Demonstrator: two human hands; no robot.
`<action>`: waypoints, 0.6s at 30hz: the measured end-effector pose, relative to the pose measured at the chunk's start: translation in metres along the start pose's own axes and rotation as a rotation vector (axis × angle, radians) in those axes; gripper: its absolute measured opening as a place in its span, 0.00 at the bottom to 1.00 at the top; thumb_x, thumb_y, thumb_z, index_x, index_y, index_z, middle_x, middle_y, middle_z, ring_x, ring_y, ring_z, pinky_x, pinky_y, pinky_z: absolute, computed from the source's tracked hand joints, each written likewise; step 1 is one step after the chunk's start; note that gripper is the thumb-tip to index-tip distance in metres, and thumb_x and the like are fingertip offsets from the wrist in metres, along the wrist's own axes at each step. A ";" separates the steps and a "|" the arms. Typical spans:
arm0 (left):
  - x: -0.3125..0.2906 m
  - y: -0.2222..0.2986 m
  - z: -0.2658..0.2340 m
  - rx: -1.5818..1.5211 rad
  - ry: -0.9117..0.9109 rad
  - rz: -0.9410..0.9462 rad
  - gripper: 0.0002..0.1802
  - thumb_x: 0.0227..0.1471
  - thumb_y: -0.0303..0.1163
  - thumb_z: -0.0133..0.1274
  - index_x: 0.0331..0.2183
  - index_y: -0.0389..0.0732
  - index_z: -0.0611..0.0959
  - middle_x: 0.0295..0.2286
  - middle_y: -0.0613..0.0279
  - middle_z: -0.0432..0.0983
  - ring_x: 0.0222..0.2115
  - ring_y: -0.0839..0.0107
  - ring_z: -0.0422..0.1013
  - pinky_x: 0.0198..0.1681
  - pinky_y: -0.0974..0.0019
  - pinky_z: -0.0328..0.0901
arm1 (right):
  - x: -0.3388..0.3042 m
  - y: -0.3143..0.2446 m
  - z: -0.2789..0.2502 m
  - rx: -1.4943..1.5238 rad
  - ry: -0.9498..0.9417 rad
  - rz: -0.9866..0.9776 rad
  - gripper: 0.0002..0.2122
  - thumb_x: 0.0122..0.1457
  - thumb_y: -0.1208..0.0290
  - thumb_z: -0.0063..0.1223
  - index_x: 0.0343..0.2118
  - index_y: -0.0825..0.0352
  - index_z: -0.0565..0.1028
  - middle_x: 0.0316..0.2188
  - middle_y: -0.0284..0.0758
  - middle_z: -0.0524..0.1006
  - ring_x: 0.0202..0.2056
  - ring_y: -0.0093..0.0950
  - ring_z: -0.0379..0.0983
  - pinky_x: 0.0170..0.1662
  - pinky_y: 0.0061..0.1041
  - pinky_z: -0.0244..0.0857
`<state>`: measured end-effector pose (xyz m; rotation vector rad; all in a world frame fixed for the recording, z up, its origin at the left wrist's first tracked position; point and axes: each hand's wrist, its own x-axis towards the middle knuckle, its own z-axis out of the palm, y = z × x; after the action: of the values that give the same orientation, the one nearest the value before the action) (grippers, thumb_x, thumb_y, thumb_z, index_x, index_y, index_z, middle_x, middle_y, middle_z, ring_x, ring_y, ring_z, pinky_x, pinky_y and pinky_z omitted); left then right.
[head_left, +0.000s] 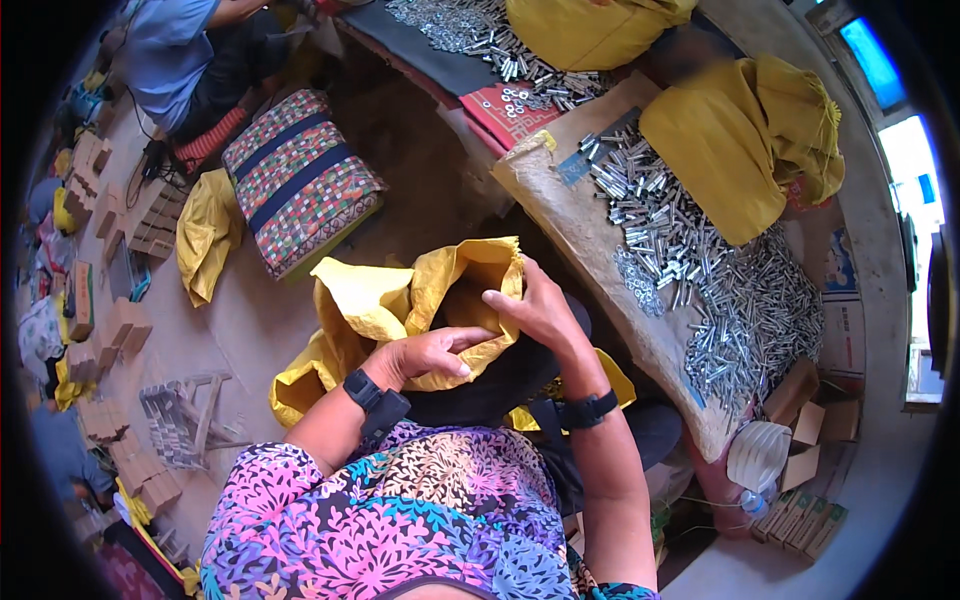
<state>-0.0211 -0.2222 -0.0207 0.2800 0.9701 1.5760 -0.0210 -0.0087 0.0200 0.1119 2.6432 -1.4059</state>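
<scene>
A yellow woven sack (368, 290) lies across my lap with its mouth gaping up toward me. My left hand (428, 355) grips the near rim; its fingers reach over the edge into the opening, partly hidden by the cloth. At the right side of the mouth, my right hand (540, 312) holds the rim, thumb inside and fingers on the outer side. Between the two hands the inside of the sack looks dark, and I cannot make out anything in it. More yellow folds hang to the left and below.
On the right, a cloth-covered table (575, 265) bears heaped metal sleeve parts (690, 250) and another yellow sack (720, 150). A checkered padded stool (300, 185) stands ahead. A person (180, 65) sits at the far left. Cardboard boxes (150, 225) and a small wooden stool (195, 420) are on the floor.
</scene>
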 end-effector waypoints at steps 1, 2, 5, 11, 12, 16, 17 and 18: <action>0.002 -0.006 -0.007 -0.048 -0.003 0.017 0.42 0.40 0.31 0.55 0.57 0.32 0.59 0.52 0.57 0.63 0.52 0.72 0.60 0.53 0.70 0.58 | 0.000 -0.012 0.002 -0.003 0.005 0.108 0.27 0.47 0.66 0.57 0.50 0.71 0.65 0.39 0.50 0.75 0.40 0.42 0.74 0.45 0.32 0.65; 0.005 -0.012 -0.013 -0.053 0.000 0.017 0.42 0.40 0.31 0.55 0.57 0.32 0.59 0.52 0.57 0.63 0.52 0.72 0.60 0.53 0.70 0.58 | 0.001 -0.011 0.005 -0.003 -0.001 0.110 0.27 0.47 0.66 0.57 0.50 0.71 0.65 0.39 0.50 0.75 0.40 0.42 0.74 0.45 0.32 0.65; 0.019 -0.036 -0.040 -0.438 -0.010 0.094 0.27 0.49 0.38 0.51 0.48 0.35 0.69 0.35 0.62 0.74 0.35 0.73 0.71 0.41 0.72 0.66 | 0.000 -0.004 0.014 -0.006 0.004 -0.004 0.21 0.51 0.72 0.51 0.50 0.67 0.65 0.33 0.49 0.76 0.37 0.42 0.75 0.41 0.32 0.67; 0.035 -0.055 -0.070 -0.338 0.672 0.091 0.08 0.50 0.28 0.48 0.36 0.42 0.75 0.28 0.66 0.71 0.28 0.75 0.69 0.32 0.73 0.65 | -0.011 -0.023 0.026 0.249 -0.033 -0.085 0.20 0.50 0.75 0.48 0.49 0.67 0.66 0.31 0.48 0.76 0.35 0.36 0.76 0.38 0.28 0.68; 0.038 -0.053 -0.069 -0.324 0.727 0.131 0.10 0.48 0.27 0.48 0.37 0.43 0.75 0.29 0.66 0.70 0.30 0.75 0.68 0.35 0.72 0.65 | -0.014 -0.027 0.030 0.316 -0.106 -0.037 0.21 0.51 0.75 0.49 0.50 0.67 0.66 0.33 0.39 0.75 0.36 0.25 0.72 0.39 0.23 0.66; 0.027 -0.074 -0.083 0.400 0.657 0.263 0.16 0.52 0.31 0.47 0.44 0.41 0.72 0.41 0.61 0.71 0.40 0.71 0.68 0.45 0.66 0.63 | -0.029 -0.040 0.042 0.307 -0.294 -0.162 0.23 0.52 0.74 0.50 0.52 0.66 0.64 0.30 0.39 0.75 0.31 0.25 0.71 0.37 0.24 0.66; 0.022 -0.085 -0.089 0.669 0.643 0.324 0.16 0.52 0.32 0.46 0.44 0.41 0.72 0.41 0.61 0.71 0.40 0.71 0.68 0.45 0.66 0.63 | -0.030 -0.043 0.043 0.300 -0.410 -0.109 0.23 0.52 0.74 0.50 0.53 0.65 0.64 0.29 0.39 0.74 0.30 0.25 0.71 0.36 0.24 0.65; 0.020 -0.085 -0.085 0.718 0.648 0.321 0.16 0.52 0.32 0.46 0.44 0.41 0.72 0.41 0.61 0.71 0.40 0.71 0.68 0.46 0.66 0.63 | -0.031 -0.044 0.048 0.322 -0.411 -0.149 0.24 0.52 0.73 0.51 0.54 0.65 0.64 0.28 0.40 0.73 0.30 0.24 0.70 0.35 0.25 0.65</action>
<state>-0.0231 -0.2442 -0.1408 0.4449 2.0836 1.5764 0.0078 -0.0731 0.0349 -0.3127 2.1187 -1.6798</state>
